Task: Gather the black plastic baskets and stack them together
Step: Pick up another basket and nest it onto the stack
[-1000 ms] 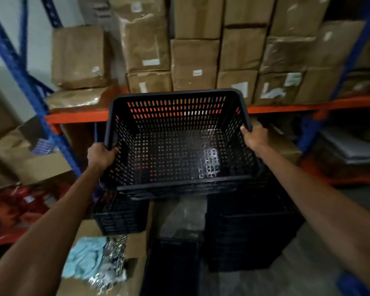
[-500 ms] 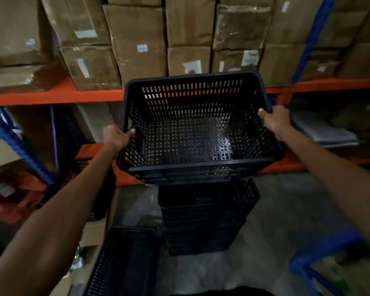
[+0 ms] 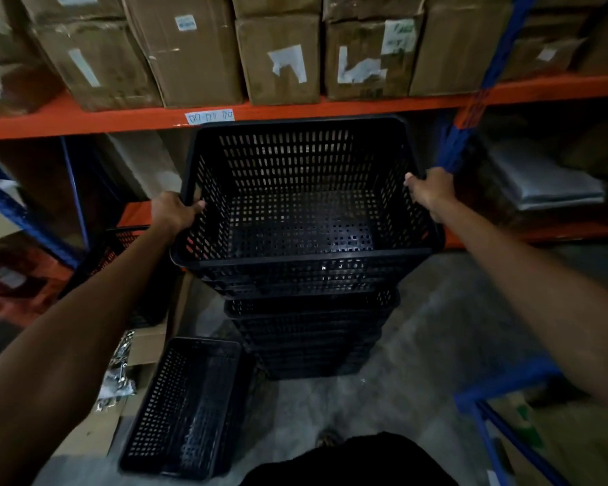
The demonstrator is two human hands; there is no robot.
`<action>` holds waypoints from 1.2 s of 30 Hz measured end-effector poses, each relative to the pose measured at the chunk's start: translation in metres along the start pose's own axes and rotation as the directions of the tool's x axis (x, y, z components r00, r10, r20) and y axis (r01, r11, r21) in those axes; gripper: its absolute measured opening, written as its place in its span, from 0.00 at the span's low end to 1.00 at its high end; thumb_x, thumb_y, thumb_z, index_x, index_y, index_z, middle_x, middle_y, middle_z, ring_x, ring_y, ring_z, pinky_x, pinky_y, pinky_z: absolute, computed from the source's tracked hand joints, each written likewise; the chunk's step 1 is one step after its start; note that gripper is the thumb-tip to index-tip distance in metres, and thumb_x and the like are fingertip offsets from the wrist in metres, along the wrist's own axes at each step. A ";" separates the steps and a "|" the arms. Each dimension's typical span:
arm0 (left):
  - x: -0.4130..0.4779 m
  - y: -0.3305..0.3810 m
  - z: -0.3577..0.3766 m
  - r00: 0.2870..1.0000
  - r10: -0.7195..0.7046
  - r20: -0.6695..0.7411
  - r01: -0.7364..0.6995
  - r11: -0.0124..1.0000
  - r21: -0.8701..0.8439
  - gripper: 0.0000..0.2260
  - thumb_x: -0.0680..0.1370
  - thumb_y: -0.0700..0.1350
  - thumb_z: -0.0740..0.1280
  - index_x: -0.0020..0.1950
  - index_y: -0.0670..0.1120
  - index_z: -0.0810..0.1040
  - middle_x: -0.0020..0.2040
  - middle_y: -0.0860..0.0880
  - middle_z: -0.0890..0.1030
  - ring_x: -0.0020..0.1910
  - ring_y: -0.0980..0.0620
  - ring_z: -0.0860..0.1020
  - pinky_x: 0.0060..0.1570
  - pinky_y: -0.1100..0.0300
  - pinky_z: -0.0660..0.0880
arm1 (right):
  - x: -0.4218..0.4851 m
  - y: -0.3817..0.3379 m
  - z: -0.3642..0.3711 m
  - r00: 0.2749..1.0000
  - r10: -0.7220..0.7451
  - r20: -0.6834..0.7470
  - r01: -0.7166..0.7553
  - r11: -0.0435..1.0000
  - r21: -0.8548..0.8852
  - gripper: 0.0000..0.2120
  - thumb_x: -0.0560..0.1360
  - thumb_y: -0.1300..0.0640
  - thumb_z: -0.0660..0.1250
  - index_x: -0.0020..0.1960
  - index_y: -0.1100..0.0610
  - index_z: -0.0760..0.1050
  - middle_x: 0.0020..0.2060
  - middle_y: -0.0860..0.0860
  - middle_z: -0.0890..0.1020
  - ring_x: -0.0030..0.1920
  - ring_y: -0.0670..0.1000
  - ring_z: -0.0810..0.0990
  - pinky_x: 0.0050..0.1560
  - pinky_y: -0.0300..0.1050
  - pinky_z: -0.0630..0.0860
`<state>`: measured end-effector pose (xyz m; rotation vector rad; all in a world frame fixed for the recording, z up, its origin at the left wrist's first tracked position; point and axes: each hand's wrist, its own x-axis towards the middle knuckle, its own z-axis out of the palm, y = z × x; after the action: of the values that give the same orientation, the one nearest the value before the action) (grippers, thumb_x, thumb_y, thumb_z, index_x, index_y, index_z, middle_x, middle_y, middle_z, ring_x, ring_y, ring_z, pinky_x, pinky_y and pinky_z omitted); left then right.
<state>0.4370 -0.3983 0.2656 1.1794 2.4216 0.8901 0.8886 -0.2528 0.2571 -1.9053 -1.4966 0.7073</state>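
Both hands are clamped on the rim of a black basket (image 3: 306, 205), left hand (image 3: 172, 212) on the left side and right hand (image 3: 432, 191) on the right, thumbs hooked inside. It's held open side up right over the stack of baskets (image 3: 313, 331) on the concrete floor (image 3: 436, 345), in front of the orange shelf (image 3: 330, 108) loaded with cardboard boxes (image 3: 190, 47).

Can't quite tell if the held one is already seated or just touching the top of the pile. Its near edge looks like it overhangs the stack toward the left a bit, so my guess is it could jam crooked or knock the tower sideways if it gets pushed down without lining up the corners first. That pile looks tall enough to wobble.

Orientation-wise the basket's long axis seems to run away from the person toward the shelf, mouth up, tipped slightly toward them, though the wide lens may be stretching it.

Another loose basket (image 3: 186, 408) sits on the floor just left of the stack, same direction, not gathered yet. Smaller clutter by the cardboard next to it is too dim to make out.
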 end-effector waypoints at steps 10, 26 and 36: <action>0.018 -0.020 0.033 0.995 -0.061 0.075 0.052 0.992 0.113 0.18 0.72 0.55 0.72 0.54 0.44 0.84 0.52 0.39 0.85 0.54 0.42 0.82 0.56 0.54 0.76 | 0.017 0.020 0.031 0.993 0.056 0.103 -0.049 0.996 -0.072 0.28 0.79 0.48 0.64 0.73 0.62 0.67 0.74 0.57 0.66 0.71 0.59 0.68 0.69 0.50 0.69; 0.043 -0.019 0.058 0.993 -0.092 0.069 0.080 0.983 0.164 0.22 0.70 0.56 0.73 0.57 0.41 0.83 0.51 0.37 0.84 0.53 0.41 0.82 0.55 0.53 0.77 | 0.056 0.031 0.055 0.981 0.084 0.177 -0.086 0.996 0.003 0.24 0.79 0.50 0.64 0.72 0.59 0.68 0.73 0.55 0.69 0.69 0.58 0.71 0.67 0.49 0.72; 0.039 -0.018 0.060 0.995 -0.072 0.065 0.058 0.979 0.197 0.20 0.72 0.55 0.72 0.55 0.41 0.83 0.49 0.36 0.84 0.51 0.40 0.82 0.53 0.53 0.77 | 0.048 0.037 0.058 0.984 0.115 0.138 -0.104 0.991 -0.084 0.26 0.80 0.46 0.62 0.72 0.61 0.68 0.72 0.56 0.69 0.69 0.59 0.71 0.66 0.49 0.71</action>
<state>0.4329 -0.3524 0.2083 1.1685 2.5178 0.5910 0.8811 -0.2050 0.1884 -2.0452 -1.5335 0.8636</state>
